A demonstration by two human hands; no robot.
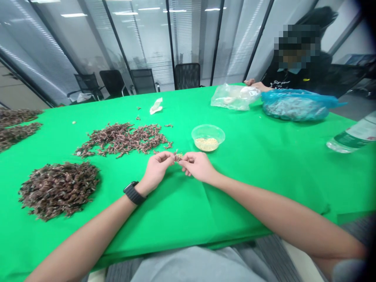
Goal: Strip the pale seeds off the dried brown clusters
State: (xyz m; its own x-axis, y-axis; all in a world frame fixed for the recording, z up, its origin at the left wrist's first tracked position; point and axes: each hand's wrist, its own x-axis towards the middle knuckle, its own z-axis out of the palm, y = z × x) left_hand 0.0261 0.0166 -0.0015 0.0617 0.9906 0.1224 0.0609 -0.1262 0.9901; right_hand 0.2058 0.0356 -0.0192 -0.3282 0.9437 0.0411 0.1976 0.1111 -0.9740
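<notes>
Both my hands meet over the green tablecloth (182,203) and pinch one small brown husk (178,157) between their fingertips. My left hand (157,169), with a black watch on its wrist, grips it from the left. My right hand (197,166) grips it from the right. Just beyond them stands a clear plastic bowl (208,137) with pale seeds in its bottom. A spread of brown husks (123,139) lies left of the bowl, and a denser dark pile (58,188) sits nearer me on the left.
More brown husk heaps (16,127) lie at the far left edge. A clear bag (235,96) and a blue bag (295,105) sit at the back right in front of another seated person (296,66). A water bottle (354,137) lies at the right. Office chairs (143,81) line the glass wall.
</notes>
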